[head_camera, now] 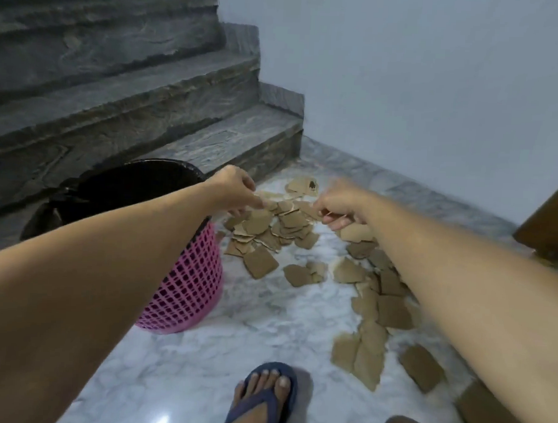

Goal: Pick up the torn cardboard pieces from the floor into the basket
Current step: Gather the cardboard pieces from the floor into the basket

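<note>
Currently both hands are out over the far end of the cardboard pile (283, 224). Left hand (237, 186) has fingers curled down, fingertips pinching what looks like a pale scrap at the pile's near-left edge; blur makes it hard to confirm a firm hold. Right hand (338, 207) is also curled, thumb and fingers closed narrow on a thin sliver, again smeared by motion, so I read it as a pinch but not a secure one. Basket (190, 271), pink mesh with a black liner, stands just left of the pile, under my left forearm, rim open. Most pieces are on the floor (267, 321): the dense heap by the hands, plus a trail running back along my right arm toward my foot (265, 397). Risks: thin pinches could shed scraps on the swing to the basket; pieces overlap, so lifting one may drag neighbours; left forearm sits close to the rim and could tip the light basket. Room: steps (179, 138) hem the far left, wall (433, 90) closes the back and right, open marble between basket and trail gives a clear path.
</note>
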Action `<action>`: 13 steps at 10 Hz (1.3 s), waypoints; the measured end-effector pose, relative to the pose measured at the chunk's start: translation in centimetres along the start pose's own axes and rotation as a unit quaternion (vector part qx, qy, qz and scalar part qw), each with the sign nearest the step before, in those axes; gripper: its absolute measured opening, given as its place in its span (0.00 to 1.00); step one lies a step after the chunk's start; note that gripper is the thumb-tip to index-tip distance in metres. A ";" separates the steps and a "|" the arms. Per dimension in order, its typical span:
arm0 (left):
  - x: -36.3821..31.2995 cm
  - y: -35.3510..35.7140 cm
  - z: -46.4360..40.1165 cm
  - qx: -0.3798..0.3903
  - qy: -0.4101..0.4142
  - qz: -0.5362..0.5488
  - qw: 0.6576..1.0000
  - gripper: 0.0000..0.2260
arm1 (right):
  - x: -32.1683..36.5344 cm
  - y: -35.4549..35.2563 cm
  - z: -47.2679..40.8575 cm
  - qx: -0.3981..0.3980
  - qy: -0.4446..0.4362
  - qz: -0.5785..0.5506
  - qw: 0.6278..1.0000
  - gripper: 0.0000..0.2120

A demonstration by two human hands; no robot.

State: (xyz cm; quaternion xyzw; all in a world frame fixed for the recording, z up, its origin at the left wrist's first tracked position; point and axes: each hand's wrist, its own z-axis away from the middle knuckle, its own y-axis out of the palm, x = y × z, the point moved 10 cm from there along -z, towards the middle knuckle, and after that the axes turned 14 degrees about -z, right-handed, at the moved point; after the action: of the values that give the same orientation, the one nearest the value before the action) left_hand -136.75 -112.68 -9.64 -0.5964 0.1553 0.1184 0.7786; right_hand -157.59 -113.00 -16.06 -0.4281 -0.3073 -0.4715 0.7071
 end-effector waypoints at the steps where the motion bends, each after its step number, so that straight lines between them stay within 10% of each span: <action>1: -2.0 5.5 -3.0 0.043 0.006 -0.026 0.999 0.15 | -5.2 -3.2 -1.6 -0.026 0.038 -0.021 0.999 0.04; 4: 1.8 19.2 -10.6 0.133 -0.063 -0.095 0.985 0.11 | -21.3 -9.4 -2.3 -0.114 0.215 0.060 0.968 0.20; 7: 6.2 25.0 -15.7 0.101 -0.126 -0.205 0.965 0.13 | -31.6 -7.2 -7.9 -0.282 0.305 -0.074 0.907 0.73; 11: 13.8 26.3 -19.5 0.048 -0.264 -0.086 0.960 0.62 | -27.3 -5.6 -13.9 -0.282 0.272 0.072 0.917 0.58; 13: 15.3 25.8 -21.0 0.013 -0.297 -0.051 0.953 0.55 | -25.3 -10.8 -17.0 -0.340 0.208 0.157 0.904 0.40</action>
State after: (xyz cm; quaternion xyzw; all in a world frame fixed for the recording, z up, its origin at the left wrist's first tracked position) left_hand -134.26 -126.26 -43.56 -0.5310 -0.1123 0.2481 0.8024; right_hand -176.42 -120.08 -41.44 -0.5778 0.0967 -0.5089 0.6308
